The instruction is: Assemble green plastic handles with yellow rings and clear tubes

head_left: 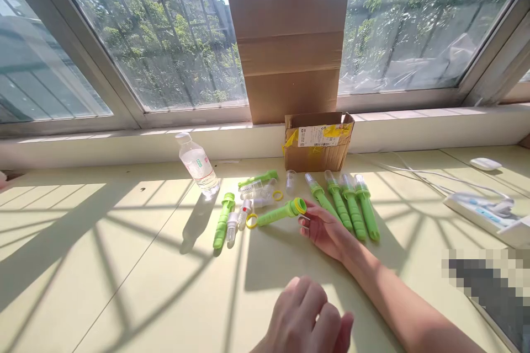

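My right hand (323,230) has its fingertips at the yellow-ringed open end of a green tube (277,214), which lies slanted over the table. My left hand (308,314) is nearer to me, fingers curled, back facing up; its palm side is hidden. A loose yellow ring (251,221) touches the tube's far end, and another yellow ring (277,195) lies behind. Left of them are an upright-angled green tube (224,220), small clear vials (232,228) and clear plastic pieces (251,190). Several green tubes with clear caps (353,207) lie in a row to the right.
A clear bottle (199,165) stands at the back left. A cardboard box (317,157) is against the sill, with a clear cup (291,179) before it. On the right are a white power strip (476,212), cables, a white device (486,164) and a blurred dark object (492,292).
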Action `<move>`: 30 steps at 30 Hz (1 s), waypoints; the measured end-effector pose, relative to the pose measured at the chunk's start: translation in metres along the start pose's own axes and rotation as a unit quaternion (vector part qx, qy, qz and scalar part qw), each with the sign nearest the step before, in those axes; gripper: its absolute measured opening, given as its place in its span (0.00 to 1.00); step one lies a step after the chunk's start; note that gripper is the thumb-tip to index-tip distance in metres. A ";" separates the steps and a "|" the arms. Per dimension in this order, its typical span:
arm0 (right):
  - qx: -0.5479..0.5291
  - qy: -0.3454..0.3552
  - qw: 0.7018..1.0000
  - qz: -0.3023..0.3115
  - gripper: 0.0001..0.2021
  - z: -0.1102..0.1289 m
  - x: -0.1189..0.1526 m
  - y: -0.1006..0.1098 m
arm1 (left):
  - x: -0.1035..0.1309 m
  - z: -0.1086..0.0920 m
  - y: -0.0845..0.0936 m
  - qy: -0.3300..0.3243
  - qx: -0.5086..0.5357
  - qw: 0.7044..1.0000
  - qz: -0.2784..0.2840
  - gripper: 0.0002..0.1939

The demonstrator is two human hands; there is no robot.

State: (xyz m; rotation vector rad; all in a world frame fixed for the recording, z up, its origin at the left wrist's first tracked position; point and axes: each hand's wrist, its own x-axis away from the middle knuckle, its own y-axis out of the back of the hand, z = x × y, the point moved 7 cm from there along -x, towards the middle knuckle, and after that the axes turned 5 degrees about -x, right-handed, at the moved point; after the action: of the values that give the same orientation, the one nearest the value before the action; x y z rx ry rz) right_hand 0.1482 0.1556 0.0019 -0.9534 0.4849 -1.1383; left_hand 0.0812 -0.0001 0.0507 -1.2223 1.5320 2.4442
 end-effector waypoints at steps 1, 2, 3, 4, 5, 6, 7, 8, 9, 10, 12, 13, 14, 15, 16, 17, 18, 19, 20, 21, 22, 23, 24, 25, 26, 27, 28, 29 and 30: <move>-0.001 0.000 1.000 0.000 0.15 0.000 0.000 0.000 | -0.007 0.025 -0.003 0.057 0.008 0.998 -0.002 0.12; -0.002 0.000 1.000 0.001 0.15 0.000 -0.001 0.000 | -0.013 0.049 -0.005 0.099 0.013 0.995 -0.016 0.15; -0.002 0.000 1.000 0.002 0.15 0.000 -0.001 0.000 | -0.016 0.070 -0.005 0.129 0.014 0.991 -0.037 0.18; -0.001 0.000 1.000 0.003 0.15 0.000 -0.001 -0.001 | -0.019 0.088 -0.006 0.140 0.018 0.989 -0.049 0.20; -0.001 -0.001 1.000 0.004 0.15 0.000 -0.001 -0.002 | -0.019 0.103 -0.006 0.149 0.025 0.986 -0.066 0.21; 0.000 -0.001 1.000 0.003 0.14 0.001 -0.001 -0.002 | -0.018 0.119 -0.007 0.167 0.029 0.982 -0.079 0.22; 0.000 -0.001 1.000 0.003 0.14 0.001 -0.001 -0.002 | -0.015 0.132 -0.010 0.190 0.027 0.978 -0.076 0.21; 0.000 -0.001 1.000 0.002 0.14 0.001 -0.001 -0.002 | -0.011 0.142 -0.011 0.201 0.017 0.977 -0.077 0.20; 0.001 -0.001 1.000 0.001 0.14 0.001 -0.001 -0.002 | -0.008 0.148 -0.012 0.197 0.000 0.977 -0.076 0.18; 0.002 -0.001 1.000 0.002 0.15 0.001 0.000 -0.002 | -0.004 0.153 -0.013 0.198 -0.014 0.978 -0.072 0.15; 0.005 -0.001 1.000 0.007 0.14 0.001 0.000 -0.002 | 0.002 0.160 -0.014 0.209 -0.013 0.975 -0.069 0.06; 0.007 -0.003 1.000 0.012 0.14 0.001 0.000 -0.003 | 0.003 0.162 -0.014 0.212 0.000 0.975 -0.068 0.06; 0.009 -0.006 1.000 0.019 0.14 0.001 0.001 -0.004 | 0.003 0.162 -0.016 0.213 0.018 0.975 -0.063 0.11; 0.011 -0.009 1.000 0.028 0.14 0.000 0.001 -0.005 | 0.002 0.161 -0.018 0.209 0.040 0.976 -0.053 0.16; 0.014 -0.014 0.999 0.037 0.14 -0.001 0.002 -0.007 | 0.000 0.159 -0.021 0.203 0.061 0.976 -0.037 0.18; 0.017 -0.018 0.999 0.046 0.14 -0.001 0.002 -0.008 | -0.002 0.157 -0.025 0.198 0.082 0.977 -0.016 0.18; 0.019 -0.022 0.998 0.054 0.13 -0.002 0.003 -0.010 | -0.003 0.155 -0.030 0.194 0.105 0.975 0.009 0.17; 0.020 -0.026 0.998 0.060 0.13 -0.002 0.003 -0.011 | -0.004 0.153 -0.035 0.193 0.128 0.972 0.038 0.16; 0.021 -0.031 0.997 0.065 0.12 -0.003 0.003 -0.012 | -0.004 0.153 -0.040 0.197 0.151 0.966 0.067 0.15; 0.021 -0.036 0.997 0.066 0.12 -0.004 0.003 -0.012 | -0.003 0.153 -0.044 0.204 0.173 0.959 0.093 0.14; 0.021 -0.040 0.997 0.067 0.12 -0.004 0.003 -0.012 | -0.001 0.154 -0.048 0.212 0.191 0.952 0.115 0.12; 0.021 -0.043 0.997 0.067 0.12 -0.005 0.003 -0.011 | 0.000 0.155 -0.051 0.218 0.204 0.945 0.131 0.12; 0.021 -0.045 0.997 0.067 0.13 -0.005 0.004 -0.011 | 0.002 0.156 -0.052 0.224 0.213 0.941 0.139 0.11; 0.020 -0.045 0.997 0.065 0.13 -0.005 0.004 -0.011 | 0.002 0.157 -0.052 0.230 0.219 0.938 0.140 0.12; 0.020 -0.045 0.997 0.064 0.14 -0.005 0.004 -0.011 | 0.003 0.159 -0.052 0.234 0.224 0.936 0.138 0.12; 0.019 -0.046 0.997 0.062 0.14 -0.006 0.004 -0.011 | 0.003 0.160 -0.052 0.238 0.229 0.934 0.135 0.11; 0.018 -0.048 0.997 0.061 0.14 -0.006 0.005 -0.011 | 0.003 0.161 -0.052 0.242 0.234 0.933 0.130 0.11; 0.018 -0.050 0.997 0.060 0.13 -0.006 0.005 -0.012 | 0.003 0.161 -0.051 0.246 0.239 0.931 0.128 0.10; 0.018 -0.052 0.997 0.060 0.13 -0.007 0.006 -0.012 | 0.003 0.161 -0.051 0.249 0.243 0.929 0.126 0.10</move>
State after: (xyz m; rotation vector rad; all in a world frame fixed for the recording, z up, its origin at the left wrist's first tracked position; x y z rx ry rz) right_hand 0.1386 0.1462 0.0093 -0.9357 0.4291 -0.9814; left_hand 0.0018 0.1489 0.0453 -1.6845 2.3673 1.7376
